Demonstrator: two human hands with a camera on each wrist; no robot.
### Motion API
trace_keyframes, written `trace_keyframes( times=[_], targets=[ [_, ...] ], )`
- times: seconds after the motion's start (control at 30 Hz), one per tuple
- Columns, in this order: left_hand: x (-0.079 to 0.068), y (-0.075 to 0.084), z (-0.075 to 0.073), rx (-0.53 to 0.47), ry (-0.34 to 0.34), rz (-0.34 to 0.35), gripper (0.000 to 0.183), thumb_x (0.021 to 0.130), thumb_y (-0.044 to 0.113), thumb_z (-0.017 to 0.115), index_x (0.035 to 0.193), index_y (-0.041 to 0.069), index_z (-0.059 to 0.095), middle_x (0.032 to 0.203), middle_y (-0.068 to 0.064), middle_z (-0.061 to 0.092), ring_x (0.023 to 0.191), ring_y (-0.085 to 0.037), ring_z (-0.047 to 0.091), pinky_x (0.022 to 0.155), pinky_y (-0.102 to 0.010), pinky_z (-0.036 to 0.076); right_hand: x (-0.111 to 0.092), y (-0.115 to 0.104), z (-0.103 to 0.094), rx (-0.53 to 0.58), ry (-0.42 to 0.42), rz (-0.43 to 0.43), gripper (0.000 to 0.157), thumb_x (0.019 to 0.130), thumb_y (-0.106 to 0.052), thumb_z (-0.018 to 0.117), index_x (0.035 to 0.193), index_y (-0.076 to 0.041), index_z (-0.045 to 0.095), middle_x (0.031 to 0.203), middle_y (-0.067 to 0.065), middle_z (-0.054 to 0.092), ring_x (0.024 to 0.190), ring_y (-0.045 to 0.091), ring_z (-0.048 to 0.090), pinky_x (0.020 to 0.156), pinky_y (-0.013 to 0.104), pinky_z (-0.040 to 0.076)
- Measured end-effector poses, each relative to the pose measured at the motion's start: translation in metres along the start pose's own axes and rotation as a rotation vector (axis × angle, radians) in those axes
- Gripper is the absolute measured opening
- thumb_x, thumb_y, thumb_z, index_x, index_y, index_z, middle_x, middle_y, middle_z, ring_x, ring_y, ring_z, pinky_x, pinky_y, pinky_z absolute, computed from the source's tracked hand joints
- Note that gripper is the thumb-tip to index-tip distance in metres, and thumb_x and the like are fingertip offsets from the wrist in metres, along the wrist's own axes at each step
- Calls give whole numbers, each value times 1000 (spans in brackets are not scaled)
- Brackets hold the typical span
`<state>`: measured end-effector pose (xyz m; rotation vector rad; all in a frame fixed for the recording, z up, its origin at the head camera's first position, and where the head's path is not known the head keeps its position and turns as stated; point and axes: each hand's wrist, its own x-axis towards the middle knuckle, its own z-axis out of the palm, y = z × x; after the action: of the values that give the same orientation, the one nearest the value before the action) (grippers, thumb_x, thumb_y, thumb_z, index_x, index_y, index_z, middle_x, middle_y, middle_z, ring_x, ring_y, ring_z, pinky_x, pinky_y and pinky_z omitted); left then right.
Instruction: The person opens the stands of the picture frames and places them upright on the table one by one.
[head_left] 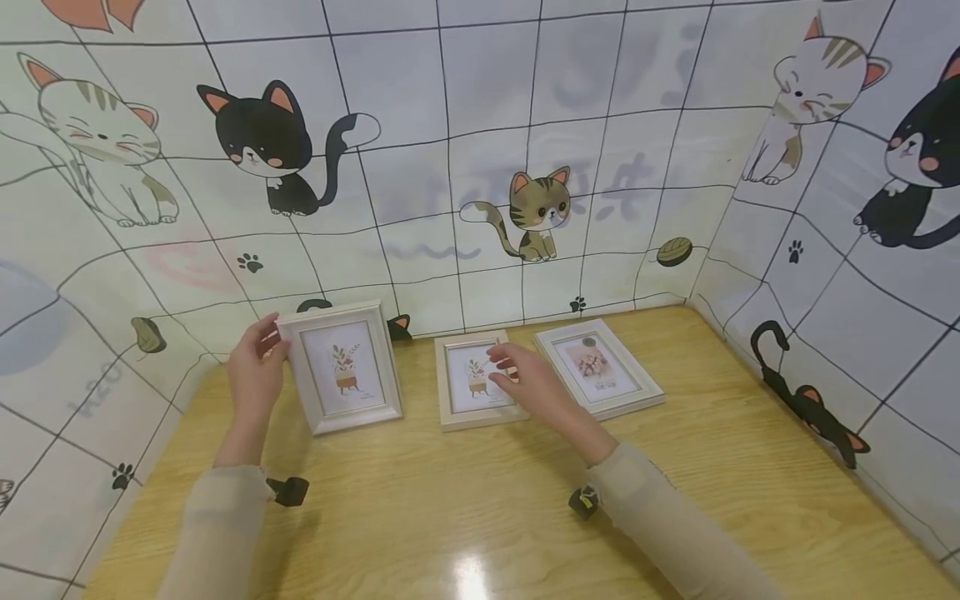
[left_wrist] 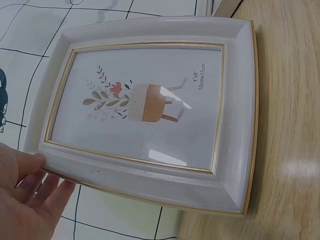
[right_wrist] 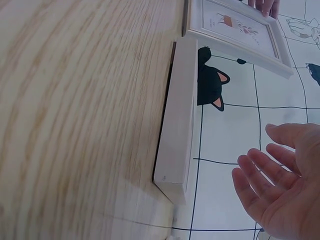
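Observation:
A white photo frame (head_left: pixel 384 358) with a gold inner edge stands tilted at the left, showing a print of a potted plant. My left hand (head_left: pixel 257 367) grips its left side near the upper corner, thumb on the front and fingers behind, as the left wrist view shows (left_wrist: pixel 30 195). A smaller cream photo frame (head_left: pixel 444 387) with a similar plant print lies flat in the middle. Above it hovers my right hand (head_left: pixel 536 379), fingers loosely bent and holding nothing; in the right wrist view the palm (right_wrist: pixel 285 200) is apart from that frame's pale side (right_wrist: pixel 175 125).
To the right, a third white frame (head_left: pixel 626 358) with a pinkish picture lies on the wooden table (head_left: pixel 420 500). A wall covering (head_left: pixel 420 192) with grid lines and cartoon cats rises behind and on both sides. Small dark devices (head_left: pixel 291 492) sit at both wrists.

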<state>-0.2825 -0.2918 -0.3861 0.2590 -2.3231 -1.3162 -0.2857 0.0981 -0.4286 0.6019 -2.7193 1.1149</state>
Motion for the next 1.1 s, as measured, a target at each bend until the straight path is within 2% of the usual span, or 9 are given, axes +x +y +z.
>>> trace_keyframes(
  times=[0.1,0.27,0.37,0.53,0.83,1.1],
  targets=[
    [-3,-1,1,24,-6,56,52,102,12,54,152,14,41,156,-9,45,141,-30,46,113,-47,45,0,1,-1,-10,-1,7,35,96,-16,66,129,-8,60,127,8,67,112,24,68,92,36,59],
    [-12,7,4,99,15,252,56,98,11,58,152,10,40,162,-11,33,149,-34,32,122,-55,30,0,2,-1,-8,-6,13,35,96,-17,66,129,-9,60,128,8,67,113,25,67,93,37,59],
    [-15,16,6,137,42,328,57,96,11,61,150,10,42,162,-10,32,150,-35,29,123,-56,25,0,2,-2,-5,-8,12,36,96,-17,66,130,-8,60,128,9,66,113,26,67,93,38,59],
    [-21,30,8,137,48,359,57,96,12,62,149,10,43,162,-8,33,151,-33,29,124,-56,25,0,2,-1,-1,-7,9,35,96,-17,66,129,-7,60,128,10,67,113,28,67,93,39,59],
    [-30,50,13,113,7,398,58,96,16,63,150,17,43,163,-4,32,151,-30,28,123,-59,23,0,3,-2,11,-1,17,35,95,-14,67,129,-7,60,127,10,67,112,27,67,93,37,59],
    [-37,67,24,95,-37,460,56,96,18,63,150,15,44,161,-4,36,150,-32,31,122,-60,25,0,3,-4,-2,-3,24,36,95,-15,67,130,-7,60,128,10,67,113,26,67,93,38,59]
  ],
)
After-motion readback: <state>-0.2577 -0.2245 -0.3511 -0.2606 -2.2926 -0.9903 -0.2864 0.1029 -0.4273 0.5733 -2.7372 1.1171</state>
